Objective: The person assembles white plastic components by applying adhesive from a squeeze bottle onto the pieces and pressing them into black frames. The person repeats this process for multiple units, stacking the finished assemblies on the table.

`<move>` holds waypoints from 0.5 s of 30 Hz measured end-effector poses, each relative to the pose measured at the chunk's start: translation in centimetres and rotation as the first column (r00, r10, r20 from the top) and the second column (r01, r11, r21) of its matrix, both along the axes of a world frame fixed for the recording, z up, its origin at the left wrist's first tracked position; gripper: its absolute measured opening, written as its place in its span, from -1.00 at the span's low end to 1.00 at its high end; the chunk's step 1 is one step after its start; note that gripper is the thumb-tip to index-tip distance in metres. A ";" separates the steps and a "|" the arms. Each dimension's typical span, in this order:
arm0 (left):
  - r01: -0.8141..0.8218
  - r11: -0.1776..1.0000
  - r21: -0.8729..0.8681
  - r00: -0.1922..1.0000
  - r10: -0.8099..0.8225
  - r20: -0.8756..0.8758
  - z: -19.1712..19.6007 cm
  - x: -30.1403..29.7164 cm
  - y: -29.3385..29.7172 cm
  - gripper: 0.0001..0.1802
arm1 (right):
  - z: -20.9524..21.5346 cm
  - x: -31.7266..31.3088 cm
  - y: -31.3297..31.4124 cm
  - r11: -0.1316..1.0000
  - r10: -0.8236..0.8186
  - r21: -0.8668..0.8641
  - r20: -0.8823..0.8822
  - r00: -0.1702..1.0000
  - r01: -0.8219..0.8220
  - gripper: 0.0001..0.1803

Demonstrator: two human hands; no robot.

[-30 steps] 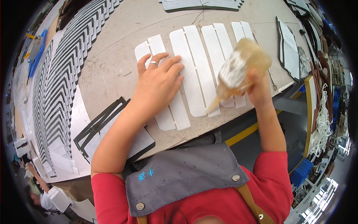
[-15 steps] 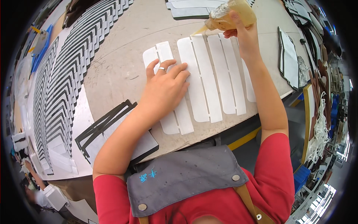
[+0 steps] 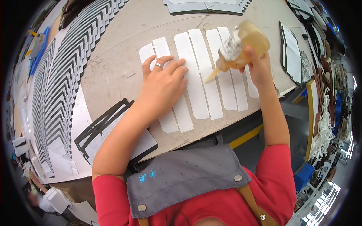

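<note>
The left hand (image 3: 162, 90) lies flat on the desk (image 3: 113, 71), with its fingers spread a little and pressing down on a white strip (image 3: 177, 113). The hand hides the middle of that strip, so only its far end and its near end show. There is a ring on one finger. More white strips (image 3: 203, 75) lie side by side to the right, touching or almost touching each other. The right hand (image 3: 256, 64) is up above these strips, and its fingers are wrapped around a squeeze bottle (image 3: 241, 45) with yellow stuff inside. The bottle tips down to the left, and its thin tip points at the strips. It is hard to tell if the tip touches them. On the left, rows of grey and white cut pieces (image 3: 56, 83) fan out in a curve, and the dark edge cuts them off. Near the left arm lie black frame pieces (image 3: 102, 128), partly hidden under it. A grey apron (image 3: 181, 177) covers the near edge of the desk.
</note>
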State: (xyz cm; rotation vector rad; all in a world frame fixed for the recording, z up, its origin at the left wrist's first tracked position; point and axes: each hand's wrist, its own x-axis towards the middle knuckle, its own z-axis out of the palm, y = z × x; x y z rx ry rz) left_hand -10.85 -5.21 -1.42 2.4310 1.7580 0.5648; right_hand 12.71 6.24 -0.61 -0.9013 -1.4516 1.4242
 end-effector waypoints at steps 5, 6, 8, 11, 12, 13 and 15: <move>-0.005 1.000 0.014 1.000 0.005 -0.005 -0.1 0.0 0.1 -0.78 | 0.0 3.3 -4.1 0.989 0.112 0.090 0.069 0.991 -0.118 -0.33; -0.006 1.000 0.017 1.000 0.007 -0.009 -0.2 0.0 0.1 -0.78 | 0.3 3.6 -4.6 0.976 0.140 0.155 0.102 0.985 -0.155 -0.29; -0.010 1.000 0.025 1.000 0.011 -0.018 -0.3 0.0 0.1 -0.79 | 0.8 4.4 -5.7 0.933 0.185 0.281 0.164 0.969 -0.225 -0.21; -0.008 0.999 0.033 1.000 0.009 -0.025 -0.3 0.0 0.1 -0.79 | 1.1 4.9 -6.7 0.818 0.183 0.494 0.263 0.947 -0.295 -0.19; -0.004 0.999 0.032 1.000 0.004 -0.022 -0.3 0.0 0.1 -0.79 | 1.2 5.2 -7.5 0.861 0.186 0.423 0.255 0.949 -0.282 -0.14; -0.001 1.000 0.030 1.000 0.001 -0.020 -0.2 0.0 0.1 -0.79 | 1.3 5.5 -8.3 0.898 0.189 0.348 0.246 0.951 -0.269 -0.09; 0.003 1.000 0.028 1.000 -0.003 -0.017 -0.2 -0.1 0.1 -0.79 | 1.9 6.0 -8.0 0.888 0.186 0.360 0.288 0.939 -0.286 -0.08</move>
